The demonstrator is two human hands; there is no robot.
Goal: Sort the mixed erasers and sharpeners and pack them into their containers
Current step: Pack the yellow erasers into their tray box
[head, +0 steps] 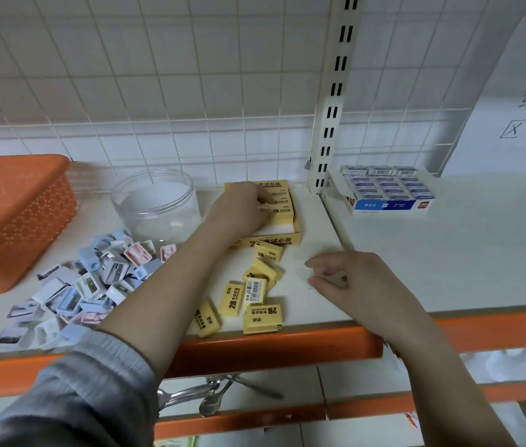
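Two hands are seen over a white shelf point(319, 221) with an orange front edge. The left hand point(242, 208) is reached into the yellow eraser box point(290, 238) at the back of the shelf, its fingers curled down onto the yellow erasers packed inside; whether one is pinched in the grip cannot be told. The right hand point(348, 279) is rested on the shelf to the right, its fingers loosely curled with nothing visibly held. Six or so loose yellow erasers point(257, 290) are scattered between the box and the shelf's front edge, some lying flat, some tilted against each other. A heap of pastel sharpeners point(94, 282), blue, white and pink, is spread at the left. Behind the heap a clear plastic jar point(155, 204) is stood upright, lidless, just left of the yellow box. An orange perforated basket point(13, 214) is placed at the far left. On the neighbouring shelf to the right, a blue-and-white box of white erasers point(387, 191) is filled in neat rows.
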